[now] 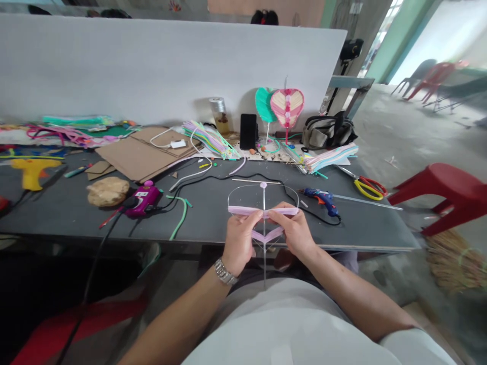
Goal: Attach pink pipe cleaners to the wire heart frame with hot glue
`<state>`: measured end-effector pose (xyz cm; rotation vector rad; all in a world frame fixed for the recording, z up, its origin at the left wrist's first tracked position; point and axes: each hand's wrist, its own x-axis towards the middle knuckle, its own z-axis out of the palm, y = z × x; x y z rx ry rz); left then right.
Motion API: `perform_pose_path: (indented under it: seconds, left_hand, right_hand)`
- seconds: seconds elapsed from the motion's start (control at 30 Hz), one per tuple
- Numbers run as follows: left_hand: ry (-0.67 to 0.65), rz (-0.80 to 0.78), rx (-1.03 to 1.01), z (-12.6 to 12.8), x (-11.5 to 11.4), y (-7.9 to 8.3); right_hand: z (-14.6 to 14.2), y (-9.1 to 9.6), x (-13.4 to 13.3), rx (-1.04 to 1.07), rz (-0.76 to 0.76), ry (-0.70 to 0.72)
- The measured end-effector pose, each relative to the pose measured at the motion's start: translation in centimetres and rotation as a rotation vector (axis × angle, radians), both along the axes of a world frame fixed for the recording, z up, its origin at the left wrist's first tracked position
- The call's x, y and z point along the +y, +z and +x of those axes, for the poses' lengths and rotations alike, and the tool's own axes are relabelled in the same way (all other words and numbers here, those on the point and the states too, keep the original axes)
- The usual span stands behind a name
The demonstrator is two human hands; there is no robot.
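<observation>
Between my two hands is a fan frame [264, 195], a thin wire loop on a pale central stick with a small lilac ball at its top. A pale pink strip [243, 209] runs across the wire loop, and lower down a lilac strip [274, 234] forms a V at the stick. My left hand [239, 241] pinches the pink strip just left of the stick. On the other side, my right hand [294, 230] presses thumb and fingers on the same strip. A blue glue gun [321, 199] lies right of the frame, its cord curving behind it.
Finished heart-shaped fans [288, 107] lean on the white board [152, 71]. Along the table [205, 223] lie scissors [369, 187], a magenta power box [143, 198], a stone [108, 191], cardboard [144, 152], a phone [248, 132] and a yellow glue gun [33, 171]. A red stool [452, 192] stands right.
</observation>
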<state>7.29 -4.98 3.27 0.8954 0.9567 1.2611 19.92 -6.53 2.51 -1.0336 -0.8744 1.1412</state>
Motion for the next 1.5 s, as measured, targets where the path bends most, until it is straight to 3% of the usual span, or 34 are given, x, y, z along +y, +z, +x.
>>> perform_pose_path:
  seconds: [0.23, 0.37, 0.5, 0.6, 0.7, 0.87, 1.0, 1.1, 1.27, 1.5]
  left_hand:
    - [-0.047, 0.000, 0.023, -0.6, 0.2, -0.2]
    - [-0.062, -0.083, -0.011, -0.5, 0.5, -0.3]
    - [-0.029, -0.179, -0.033, -0.8, 1.0, -0.4]
    - [0.026, -0.223, -0.053, -1.6, 1.8, -0.5]
    - [0.045, -0.265, -0.063, -2.3, 3.2, -0.4]
    - [0.066, -0.296, -0.033, -2.0, 6.7, -0.1]
    - [0.002, -0.319, 0.002, -0.4, 9.6, -0.1]
    - [-0.066, -0.317, 0.027, 0.8, 11.3, -0.7]
    - [-0.093, -0.338, 0.025, 1.3, 12.9, -1.9]
    - [-0.061, -0.431, 0.050, 0.6, 13.1, -1.9]
  right_hand:
    - [-0.2, 0.3, 0.4, 0.089, -0.025, 0.017]
    - [-0.5, -0.4, 0.8, 0.117, -0.052, -0.001]
    - [0.4, -0.3, 0.7, 0.053, -0.071, 0.081]
    - [3.6, 0.6, 0.9, -0.161, -0.045, 0.127]
    - [9.8, 1.6, 2.9, -0.667, -0.010, -0.039]
    - [22.7, 3.1, 9.3, -1.028, -0.171, -0.314]
    - [29.2, 3.5, 14.2, -1.274, -0.350, -0.433]
    - [31.0, 2.9, 16.9, -1.429, -0.409, -0.445]
    - [31.9, 1.8, 19.5, -1.656, -0.365, -0.358]
    - [31.2, 2.0, 17.3, -1.872, -0.336, -0.147]
